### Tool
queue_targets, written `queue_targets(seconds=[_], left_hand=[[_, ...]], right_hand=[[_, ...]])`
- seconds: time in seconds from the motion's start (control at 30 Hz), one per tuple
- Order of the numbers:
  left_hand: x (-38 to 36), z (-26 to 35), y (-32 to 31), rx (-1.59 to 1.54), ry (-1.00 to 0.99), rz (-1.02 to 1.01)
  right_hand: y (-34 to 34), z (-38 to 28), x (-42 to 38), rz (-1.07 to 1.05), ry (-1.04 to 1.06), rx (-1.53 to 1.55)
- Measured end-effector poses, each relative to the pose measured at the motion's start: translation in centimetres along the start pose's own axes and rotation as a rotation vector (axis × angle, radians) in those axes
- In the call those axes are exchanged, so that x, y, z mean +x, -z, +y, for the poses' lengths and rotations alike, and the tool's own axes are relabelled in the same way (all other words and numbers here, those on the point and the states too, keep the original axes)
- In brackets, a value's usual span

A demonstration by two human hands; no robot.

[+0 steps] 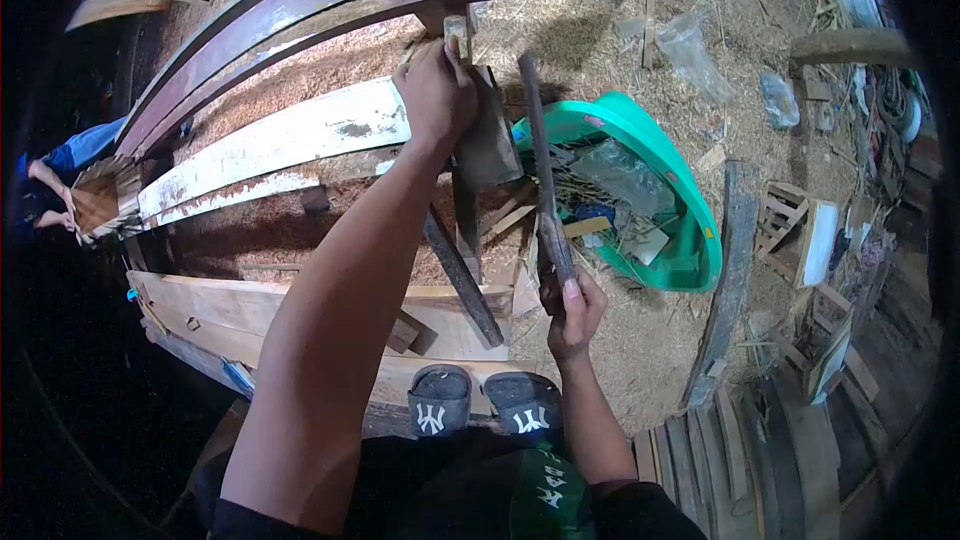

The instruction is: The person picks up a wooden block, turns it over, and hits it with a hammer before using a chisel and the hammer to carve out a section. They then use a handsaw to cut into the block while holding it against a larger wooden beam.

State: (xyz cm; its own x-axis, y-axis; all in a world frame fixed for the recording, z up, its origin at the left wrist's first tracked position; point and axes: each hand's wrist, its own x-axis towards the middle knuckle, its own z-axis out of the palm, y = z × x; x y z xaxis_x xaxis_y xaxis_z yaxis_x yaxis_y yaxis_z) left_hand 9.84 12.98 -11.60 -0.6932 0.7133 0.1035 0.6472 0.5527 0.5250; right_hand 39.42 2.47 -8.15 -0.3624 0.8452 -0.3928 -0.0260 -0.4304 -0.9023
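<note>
My left hand (436, 90) is closed around a small wooden block (456, 28) at the end of the purple-brown boards (330, 15). Below that hand, a white-painted board (285, 145) with peeling patches runs off to the left, beside a weathered wood piece (488, 140). In my right hand (577, 315) is a long, narrow dark bar (541, 155), gripped near its lower end and pointing up and away from me. Its upper part overlaps the left edge of a green plastic basin (690, 175) in this view. What kind of tool the bar is, I cannot tell.
Scraps and clear plastic lie inside the basin. A dark stick (462, 280) leans over pale planks (250, 310) before my sandals (440, 395). Another person's hand (55, 195) is at far left. Wood shavings cover the ground; a long plank (728, 270) lies right.
</note>
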Motion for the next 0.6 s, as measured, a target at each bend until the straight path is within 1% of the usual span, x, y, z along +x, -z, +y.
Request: queue_targets(seconds=[0.13,0.23,0.47,0.6], left_hand=[[0.0,0.3,-0.1,0.014,0.024,-0.001],[0.0,0.0,-0.3,0.063,-0.017,0.029],[0.1,0.1,-0.3,0.076,-0.012,0.026],[0.2,-0.2,-0.6,0.073,-0.044,0.046]], right_hand=[[0.1,0.9,0.7,-0.031,0.050,0.015],[-0.3,0.0,1.3,-0.036,0.028,0.013],[0.1,0.5,2.1,-0.057,0.015,-0.005],[0.6,-0.6,2.3,-0.043,-0.006,-0.019]])
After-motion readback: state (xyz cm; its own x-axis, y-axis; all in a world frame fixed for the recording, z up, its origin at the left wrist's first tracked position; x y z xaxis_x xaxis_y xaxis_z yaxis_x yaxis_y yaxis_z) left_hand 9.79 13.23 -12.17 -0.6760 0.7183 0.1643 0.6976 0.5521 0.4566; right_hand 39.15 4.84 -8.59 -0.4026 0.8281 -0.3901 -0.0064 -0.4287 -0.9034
